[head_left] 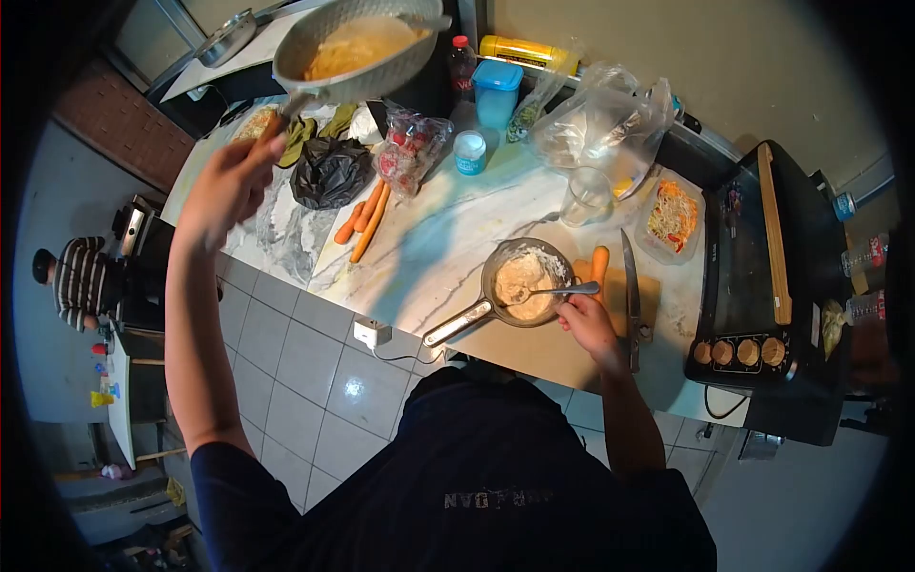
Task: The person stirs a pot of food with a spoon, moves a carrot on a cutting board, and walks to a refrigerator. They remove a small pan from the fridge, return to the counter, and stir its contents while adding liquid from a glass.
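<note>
My left hand (233,186) is raised at the upper left, its fingers wrapped around the brown handle of a large grey pan (329,88). Yellowish food (357,48) lies inside that pan, and a utensil rests at its far rim. Lower down, my right hand (586,322) grips a metal spoon (567,289), whose bowl dips into a pale, thick mixture (524,276). The mixture sits in a small dark saucepan (489,286) on the counter, its handle pointing to the lower left. Beside my right hand are a carrot (599,262) and a knife (630,276) on a cutting board (651,297).
Several carrots (362,217), a black plastic bag (331,173), a bag of red vegetables (412,153) and a blue-lidded container (497,91) stand along the counter. Rightward are a glass (585,197), a tub of shredded vegetables (671,219) and an oven (753,276). Another person (91,276) is far left.
</note>
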